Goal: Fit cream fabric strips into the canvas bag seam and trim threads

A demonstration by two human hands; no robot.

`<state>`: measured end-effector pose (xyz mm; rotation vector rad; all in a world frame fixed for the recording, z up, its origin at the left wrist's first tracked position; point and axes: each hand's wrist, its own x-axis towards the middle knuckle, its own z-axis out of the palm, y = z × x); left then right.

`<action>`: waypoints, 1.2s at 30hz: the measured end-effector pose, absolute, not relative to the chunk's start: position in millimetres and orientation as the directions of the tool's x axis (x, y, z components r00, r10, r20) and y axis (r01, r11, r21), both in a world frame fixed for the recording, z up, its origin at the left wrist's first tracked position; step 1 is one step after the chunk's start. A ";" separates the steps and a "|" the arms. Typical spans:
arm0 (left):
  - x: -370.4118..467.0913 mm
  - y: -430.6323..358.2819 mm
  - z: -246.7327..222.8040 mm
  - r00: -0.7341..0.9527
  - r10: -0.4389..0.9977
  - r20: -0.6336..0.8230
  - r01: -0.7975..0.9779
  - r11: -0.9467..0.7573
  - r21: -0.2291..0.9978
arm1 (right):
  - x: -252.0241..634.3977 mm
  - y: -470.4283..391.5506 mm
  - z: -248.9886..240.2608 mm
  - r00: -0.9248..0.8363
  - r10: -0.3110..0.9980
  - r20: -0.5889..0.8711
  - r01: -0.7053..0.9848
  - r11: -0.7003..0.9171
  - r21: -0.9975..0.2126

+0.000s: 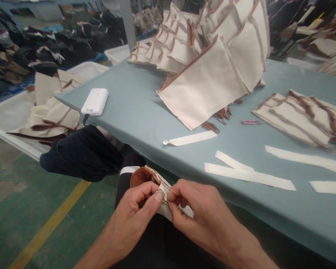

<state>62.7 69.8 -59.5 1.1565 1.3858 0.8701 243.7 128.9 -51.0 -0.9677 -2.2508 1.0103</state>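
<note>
A grey-blue work table (pixel 134 108) fills the middle and right of the frame, running from upper left down to the lower right corner. At its far end, top centre, stands a tall leaning stack of cream fabric pouches (pixel 212 56) edged in brown; a flatter pile of the same pieces (pixel 302 116) lies at the right edge. To the left, below the table edge, a white tray (pixel 5 119) holds more cream pieces. A dark bundle of cloth (pixel 84 153) sits just under the table's near corner. On the table's left part rests a white power bank (pixel 95 101), and long white paper strips (pixel 249 175) lie across the lower right of the tabletop, with a small pink clip (pixel 250 122) further back.

At bottom centre, in front of the table edge and over the person's lap, both hands meet on one small cream-and-brown fabric piece (pixel 154 181). The left hand (pixel 134 213) pinches its seam between thumb and curled forefinger; the right hand (pixel 201 213) pinches the same edge just beside it, fingers curled under. The two thumbs nearly touch. The piece's long axis slants from upper left, where the brown lining bulges out, down toward the right hand. The bulk of the piece lies on the left hand's side, so that hand is nearer to it.
</note>
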 end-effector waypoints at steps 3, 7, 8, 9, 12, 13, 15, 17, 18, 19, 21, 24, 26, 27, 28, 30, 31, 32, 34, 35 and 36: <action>63.0 71.5 -59.7 0.075 0.952 -0.297 0.162 0.282 0.946 | 245.4 129.8 -51.3 -0.610 0.787 0.092 0.426 0.423 -0.800; 59.9 70.2 -60.7 0.079 0.946 -0.314 0.181 0.296 0.938 | 249.4 132.0 -52.5 -0.634 0.773 0.040 0.443 0.405 -0.800; 59.0 69.7 -61.2 0.084 0.944 -0.320 0.186 0.300 0.935 | 250.4 132.7 -52.8 -0.648 0.761 0.034 0.442 0.412 -0.796; 58.1 69.3 -61.9 0.090 0.941 -0.326 0.187 0.306 0.933 | 251.3 133.4 -52.9 -0.661 0.750 0.030 0.440 0.419 -0.794; 57.0 70.3 -63.5 0.097 0.937 -0.337 0.177 0.317 0.932 | 252.5 134.7 -52.4 -0.675 0.737 0.014 0.434 0.413 -0.801; 57.2 71.2 -63.7 0.097 0.937 -0.336 0.171 0.317 0.933 | 252.5 134.7 -51.8 -0.674 0.738 0.010 0.432 0.405 -0.806; 58.6 73.3 -63.2 0.086 0.939 -0.334 0.165 0.318 0.934 | 252.1 134.3 -49.9 -0.671 0.741 0.006 0.427 0.393 -0.814; 61.1 74.7 -61.6 0.065 0.940 -0.336 0.174 0.320 0.931 | 251.3 134.4 -47.5 -0.671 0.741 0.011 0.435 0.406 -0.803; 62.5 75.0 -60.4 0.053 0.940 -0.336 0.187 0.321 0.928 | 250.8 134.9 -46.3 -0.672 0.740 0.019 0.445 0.424 -0.789; 64.0 75.0 -59.3 0.041 0.940 -0.338 0.203 0.323 0.924 | 250.2 135.9 -45.2 -0.671 0.741 0.032 0.457 0.447 -0.769; 66.8 74.7 -57.3 0.019 0.942 -0.336 0.240 0.322 0.916 | 249.1 139.1 -43.1 -0.672 0.738 0.062 0.484 0.501 -0.718; 69.4 74.0 -56.4 -0.008 0.948 -0.317 0.289 0.306 0.907 | 248.2 146.3 -37.9 -0.697 0.711 0.093 0.508 0.581 -0.636; 70.5 73.9 -57.2 -0.004 0.953 -0.304 0.314 0.290 0.904 | 248.4 152.0 -31.3 -0.728 0.683 0.062 0.525 0.613 -0.590; 70.9 74.0 -57.8 0.002 0.953 -0.304 0.323 0.288 0.902 | 248.6 154.9 -27.0 -0.746 0.666 0.022 0.536 0.620 -0.573; 71.3 74.1 -58.4 0.014 0.950 -0.311 0.329 0.289 0.899 | 248.6 157.8 -22.4 -0.762 0.646 -0.033 0.551 0.621 -0.557; 72.1 74.4 -59.4 0.034 0.944 -0.327 0.339 0.297 0.893 | 247.7 163.2 -13.4 -0.778 0.606 -0.165 0.592 0.621 -0.514; 72.4 74.5 -59.7 0.037 0.942 -0.334 0.349 0.301 0.888 | 246.5 165.4 -9.7 -0.774 0.593 -0.223 0.616 0.621 -0.485; 72.6 74.6 -59.8 0.035 0.941 -0.336 0.361 0.302 0.882 | 245.0 167.4 -6.8 -0.763 0.587 -0.269 0.638 0.620 -0.456; 73.0 74.9 -59.1 0.029 0.940 -0.340 0.383 0.304 0.872 | 241.3 170.2 -3.8 -0.739 0.594 -0.318 0.671 0.610 -0.420; 73.1 75.2 -58.3 0.028 0.939 -0.343 0.387 0.306 0.870 | 239.5 171.4 -3.6 -0.733 0.598 -0.323 0.678 0.603 -0.420; 73.3 75.8 -57.1 0.031 0.938 -0.345 0.384 0.308 0.871 | 238.1 172.6 -4.2 -0.733 0.600 -0.322 0.677 0.596 -0.432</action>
